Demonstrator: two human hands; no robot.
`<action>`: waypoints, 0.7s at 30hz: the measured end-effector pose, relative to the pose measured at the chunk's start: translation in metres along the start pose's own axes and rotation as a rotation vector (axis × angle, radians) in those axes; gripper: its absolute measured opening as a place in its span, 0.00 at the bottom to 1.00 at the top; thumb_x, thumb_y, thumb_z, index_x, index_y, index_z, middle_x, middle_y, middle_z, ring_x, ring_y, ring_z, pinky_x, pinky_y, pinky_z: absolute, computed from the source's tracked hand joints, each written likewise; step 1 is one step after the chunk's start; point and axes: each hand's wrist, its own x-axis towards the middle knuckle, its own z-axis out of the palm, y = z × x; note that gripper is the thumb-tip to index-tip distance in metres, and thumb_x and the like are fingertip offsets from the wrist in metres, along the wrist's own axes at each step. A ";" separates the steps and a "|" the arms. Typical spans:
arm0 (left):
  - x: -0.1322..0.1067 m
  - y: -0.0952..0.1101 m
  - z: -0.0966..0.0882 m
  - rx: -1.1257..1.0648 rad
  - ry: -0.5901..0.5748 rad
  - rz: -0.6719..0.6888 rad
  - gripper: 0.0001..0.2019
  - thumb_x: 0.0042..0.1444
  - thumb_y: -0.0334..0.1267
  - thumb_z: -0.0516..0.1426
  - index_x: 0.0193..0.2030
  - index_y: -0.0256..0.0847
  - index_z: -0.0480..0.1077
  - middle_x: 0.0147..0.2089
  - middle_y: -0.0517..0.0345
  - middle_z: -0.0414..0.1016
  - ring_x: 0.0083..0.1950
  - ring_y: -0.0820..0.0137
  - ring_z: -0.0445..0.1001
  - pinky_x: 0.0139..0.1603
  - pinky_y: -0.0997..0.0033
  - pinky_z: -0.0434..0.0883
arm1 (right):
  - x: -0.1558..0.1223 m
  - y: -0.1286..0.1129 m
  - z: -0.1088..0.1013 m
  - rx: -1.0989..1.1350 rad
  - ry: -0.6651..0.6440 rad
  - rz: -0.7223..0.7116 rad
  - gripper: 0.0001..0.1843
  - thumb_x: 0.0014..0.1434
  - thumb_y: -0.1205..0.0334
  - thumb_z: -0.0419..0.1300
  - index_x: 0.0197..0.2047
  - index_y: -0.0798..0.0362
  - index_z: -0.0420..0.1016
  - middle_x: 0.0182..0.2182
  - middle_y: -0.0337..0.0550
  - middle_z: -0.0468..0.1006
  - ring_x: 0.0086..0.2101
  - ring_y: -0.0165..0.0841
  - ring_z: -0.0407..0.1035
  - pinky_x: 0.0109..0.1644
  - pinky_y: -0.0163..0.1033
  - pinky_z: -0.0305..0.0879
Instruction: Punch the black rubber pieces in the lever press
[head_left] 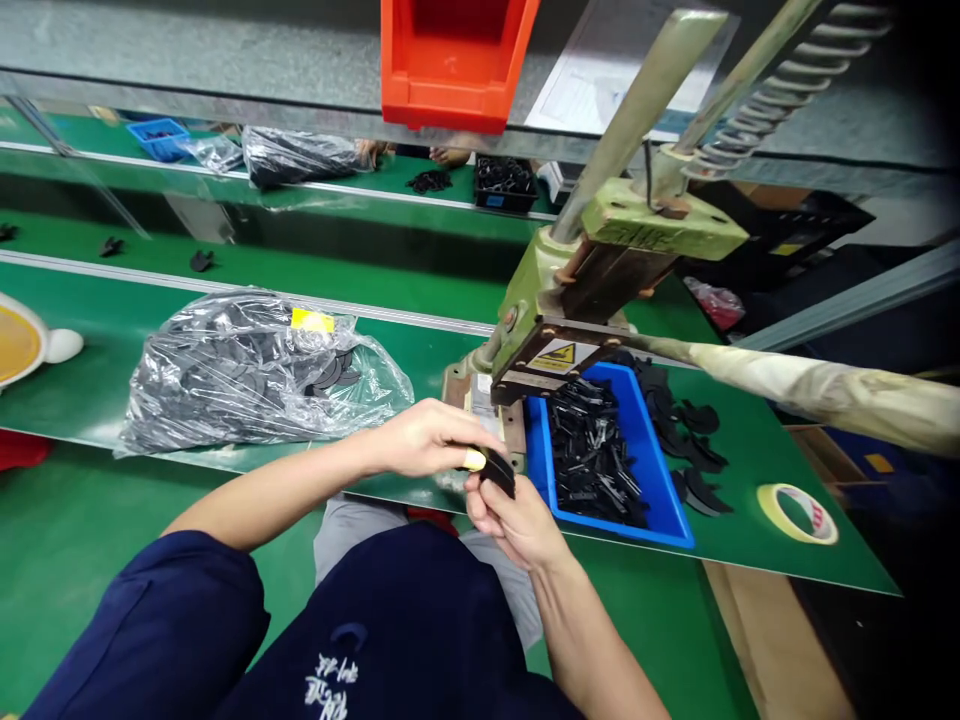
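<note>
Between both hands, just in front of the press base, is a small curved black plastic part (498, 474). My left hand (427, 440) grips its upper end, with a yellow covering on one fingertip. From below, my right hand (517, 515) pinches the same part with thumb and fingers. The green hand press (555, 300) stands right behind the hands, its ram above a metal base (480, 400). Beside it on the right is a blue bin (664, 490) of small black parts (596, 450). A clear plastic bag (255, 370) of black curved pieces lies to the left.
Loose black curved pieces (697, 455) and a tape roll (796, 513) lie right of the bin. The press's wrapped lever (817, 385) reaches out to the right. An orange bin (450, 90) hangs above. Black parts sit on the green conveyor (300, 255); another person's hands (448, 157) show beyond.
</note>
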 end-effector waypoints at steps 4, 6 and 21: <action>-0.002 -0.011 0.006 -0.159 0.150 -0.163 0.16 0.52 0.43 0.66 0.45 0.37 0.78 0.39 0.52 0.80 0.36 0.69 0.77 0.38 0.73 0.72 | 0.007 -0.006 -0.006 0.070 -0.080 0.021 0.22 0.53 0.39 0.66 0.33 0.51 0.72 0.16 0.27 0.52 0.17 0.21 0.42 0.16 0.31 0.37; -0.004 -0.019 0.012 -0.252 0.172 -0.232 0.13 0.52 0.44 0.65 0.39 0.36 0.76 0.32 0.56 0.78 0.32 0.72 0.74 0.35 0.74 0.71 | 0.010 -0.008 -0.010 0.076 -0.092 0.031 0.21 0.53 0.40 0.66 0.33 0.51 0.73 0.16 0.27 0.52 0.17 0.21 0.42 0.16 0.30 0.37; -0.045 -0.063 -0.002 0.635 0.475 0.333 0.10 0.64 0.32 0.55 0.41 0.42 0.80 0.40 0.49 0.83 0.46 0.66 0.81 0.48 0.67 0.77 | 0.022 0.013 -0.028 -0.459 0.373 -0.096 0.26 0.54 0.40 0.66 0.44 0.55 0.78 0.29 0.42 0.78 0.26 0.28 0.68 0.28 0.35 0.64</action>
